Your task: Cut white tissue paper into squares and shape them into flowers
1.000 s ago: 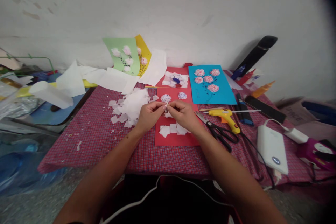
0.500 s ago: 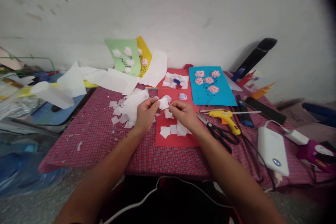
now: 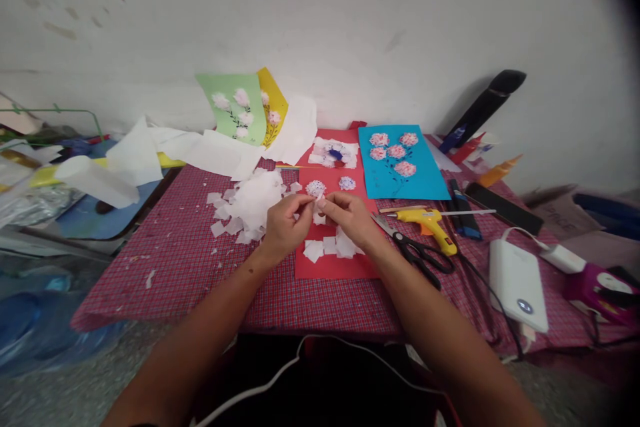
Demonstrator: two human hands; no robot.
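Observation:
My left hand (image 3: 289,223) and my right hand (image 3: 349,215) meet above the red paper (image 3: 320,271), fingertips pinched on a small piece of white tissue paper (image 3: 319,199). Most of that piece is hidden by the fingers. Just beyond the fingertips sit two speckled tissue flowers, one white and purple (image 3: 315,188), the other lilac (image 3: 347,183). Closer to me, several white tissue squares (image 3: 314,251) lie on the red paper. A heap of cut tissue pieces (image 3: 255,200) is left of my left hand. Behind the flowers lies a paint-stained tissue (image 3: 334,153).
Right of the hands are scissors (image 3: 420,257), a yellow glue gun (image 3: 429,223) with its cord, and a white power bank (image 3: 518,285). A blue card with pink flowers (image 3: 404,160) lies behind them. Green (image 3: 235,110) and yellow (image 3: 273,103) flower cards lean against the wall.
My hands have come together; the tissue square, flat and held in the left fingers before, is now gathered between the fingertips of both hands.

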